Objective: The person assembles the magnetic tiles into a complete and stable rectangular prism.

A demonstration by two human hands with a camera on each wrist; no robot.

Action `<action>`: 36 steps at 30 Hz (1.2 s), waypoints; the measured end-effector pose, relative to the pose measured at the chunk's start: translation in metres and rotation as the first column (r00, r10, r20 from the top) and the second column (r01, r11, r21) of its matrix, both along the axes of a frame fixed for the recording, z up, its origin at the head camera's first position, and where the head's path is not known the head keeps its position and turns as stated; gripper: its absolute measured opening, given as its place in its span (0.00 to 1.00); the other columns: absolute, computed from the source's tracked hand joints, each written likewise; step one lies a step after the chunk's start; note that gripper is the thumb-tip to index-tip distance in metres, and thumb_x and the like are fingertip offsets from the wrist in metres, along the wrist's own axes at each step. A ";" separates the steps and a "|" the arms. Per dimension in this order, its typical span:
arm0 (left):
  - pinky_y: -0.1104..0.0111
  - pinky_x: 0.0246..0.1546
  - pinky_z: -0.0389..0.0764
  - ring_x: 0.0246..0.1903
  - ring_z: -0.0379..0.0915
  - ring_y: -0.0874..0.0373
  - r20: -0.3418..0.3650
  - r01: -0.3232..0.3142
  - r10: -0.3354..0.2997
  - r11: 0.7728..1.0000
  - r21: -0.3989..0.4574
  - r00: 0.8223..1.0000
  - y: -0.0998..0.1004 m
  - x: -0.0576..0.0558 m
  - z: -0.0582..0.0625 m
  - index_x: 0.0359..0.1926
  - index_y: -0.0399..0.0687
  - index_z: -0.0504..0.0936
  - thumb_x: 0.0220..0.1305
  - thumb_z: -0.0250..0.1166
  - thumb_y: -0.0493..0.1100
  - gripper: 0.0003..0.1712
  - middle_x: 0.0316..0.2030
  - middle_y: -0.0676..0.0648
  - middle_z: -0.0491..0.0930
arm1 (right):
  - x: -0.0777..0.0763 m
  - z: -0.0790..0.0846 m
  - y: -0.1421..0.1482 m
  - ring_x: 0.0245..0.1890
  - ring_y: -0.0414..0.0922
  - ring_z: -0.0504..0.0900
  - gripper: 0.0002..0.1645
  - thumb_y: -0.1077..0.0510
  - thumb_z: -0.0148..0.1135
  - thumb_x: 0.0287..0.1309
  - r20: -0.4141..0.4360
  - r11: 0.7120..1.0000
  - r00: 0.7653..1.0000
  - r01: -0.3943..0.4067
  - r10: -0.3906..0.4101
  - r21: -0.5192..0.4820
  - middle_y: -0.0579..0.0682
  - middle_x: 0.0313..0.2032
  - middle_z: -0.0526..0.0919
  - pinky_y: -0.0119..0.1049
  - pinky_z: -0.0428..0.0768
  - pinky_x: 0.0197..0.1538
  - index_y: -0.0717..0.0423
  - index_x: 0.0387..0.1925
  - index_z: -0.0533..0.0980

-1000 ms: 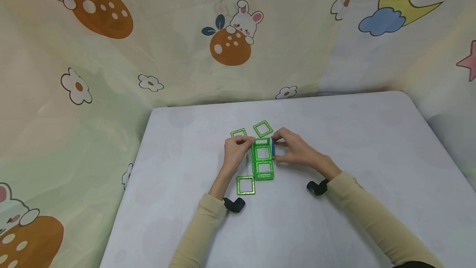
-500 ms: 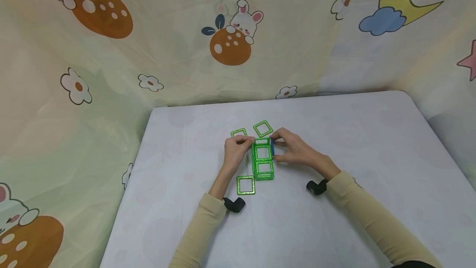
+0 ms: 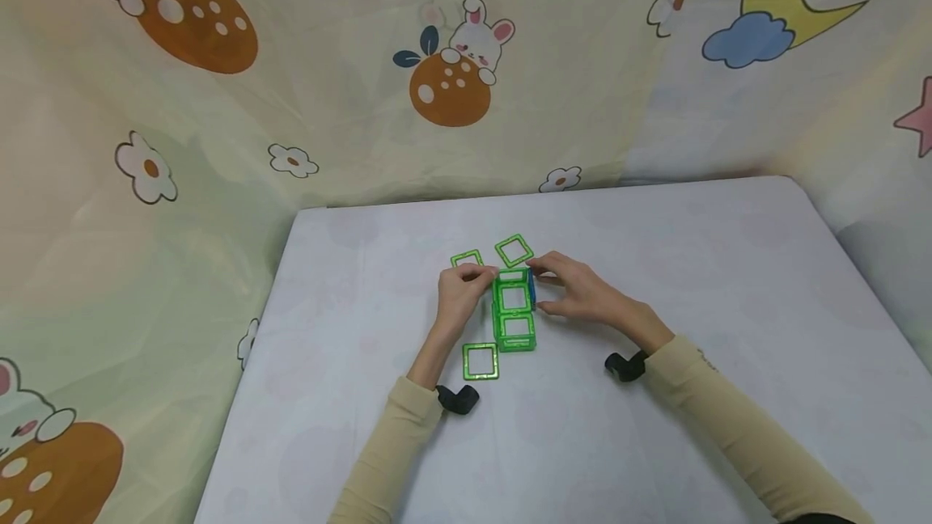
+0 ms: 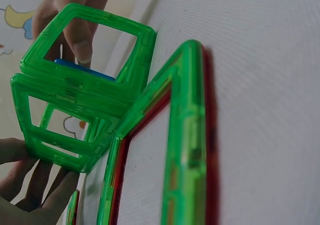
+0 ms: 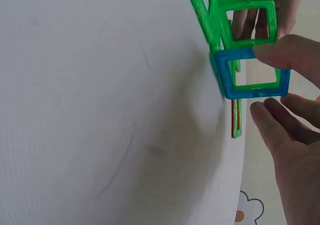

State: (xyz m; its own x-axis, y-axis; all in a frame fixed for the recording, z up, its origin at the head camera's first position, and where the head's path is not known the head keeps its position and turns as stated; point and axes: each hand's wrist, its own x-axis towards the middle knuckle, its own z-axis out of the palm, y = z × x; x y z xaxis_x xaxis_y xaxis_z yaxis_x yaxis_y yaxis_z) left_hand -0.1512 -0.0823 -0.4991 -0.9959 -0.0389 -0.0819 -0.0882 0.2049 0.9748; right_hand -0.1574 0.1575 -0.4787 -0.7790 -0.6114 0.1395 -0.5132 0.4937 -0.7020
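Observation:
Square green magnetic tiles are joined into a box-like structure (image 3: 514, 313) in the middle of the table. My left hand (image 3: 459, 295) grips its far left end; in the left wrist view the fingertips sit on a green frame's edge. Against the structure's right side stands a blue square tile (image 5: 255, 92), upright on its edge. Around that tile is my right hand (image 3: 578, 289), thumb and fingers spread apart. In the right wrist view the thumb overlaps the tile's upper corner, while the fingers lie just below its lower edge; contact is hard to tell.
One loose green tile (image 3: 466, 362) lies flat near the structure's front left. Two more, a tilted tile (image 3: 503, 258) and a tile (image 3: 468, 254) partly behind my left hand, lie at the far side. All rest on the white-covered table (image 3: 655, 443) before a patterned cloth.
The blue tile moved slightly left, up against the green structure. My right hand's thumb and fingers have since loosened around it, and the wrist shifted slightly right. My left hand kept its place.

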 end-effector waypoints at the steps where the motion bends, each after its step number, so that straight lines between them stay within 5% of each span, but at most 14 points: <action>1: 0.70 0.41 0.78 0.42 0.79 0.57 -0.001 -0.002 0.002 1.000 -0.002 1.000 -0.001 0.000 0.000 0.37 0.44 0.91 0.64 0.72 0.46 0.10 0.39 0.48 0.88 | -0.001 0.001 0.000 0.64 0.58 0.78 0.40 0.69 0.73 0.53 0.000 1.000 1.000 0.003 -0.003 0.013 0.61 0.61 0.76 0.47 0.79 0.64 0.69 0.67 0.69; 11: 0.71 0.42 0.78 0.43 0.80 0.57 -0.011 -0.001 0.000 1.000 -0.019 1.000 -0.004 -0.004 0.001 0.38 0.44 0.91 0.65 0.72 0.44 0.09 0.40 0.48 0.89 | -0.019 0.000 -0.008 0.61 0.58 0.79 0.31 0.70 0.68 0.58 -0.064 0.993 0.996 0.063 -0.057 0.097 0.62 0.61 0.78 0.53 0.78 0.64 0.68 0.64 0.73; 19: 0.71 0.41 0.79 0.43 0.80 0.58 -0.004 0.000 0.000 1.000 -0.020 1.000 -0.006 -0.005 0.000 0.39 0.43 0.91 0.65 0.71 0.45 0.09 0.40 0.48 0.88 | -0.040 -0.004 -0.017 0.67 0.60 0.75 0.25 0.71 0.65 0.62 -0.134 0.992 0.991 0.022 -0.005 0.127 0.63 0.63 0.79 0.56 0.72 0.69 0.67 0.61 0.77; 36: 0.71 0.43 0.80 0.44 0.81 0.58 0.002 0.007 -0.007 1.000 -0.002 1.000 -0.003 -0.003 -0.004 0.39 0.45 0.92 0.65 0.72 0.44 0.08 0.40 0.48 0.89 | -0.073 -0.015 -0.029 0.79 0.63 0.52 0.30 0.72 0.55 0.68 0.028 0.972 0.991 -0.132 0.129 0.194 0.59 0.76 0.64 0.64 0.56 0.76 0.58 0.70 0.73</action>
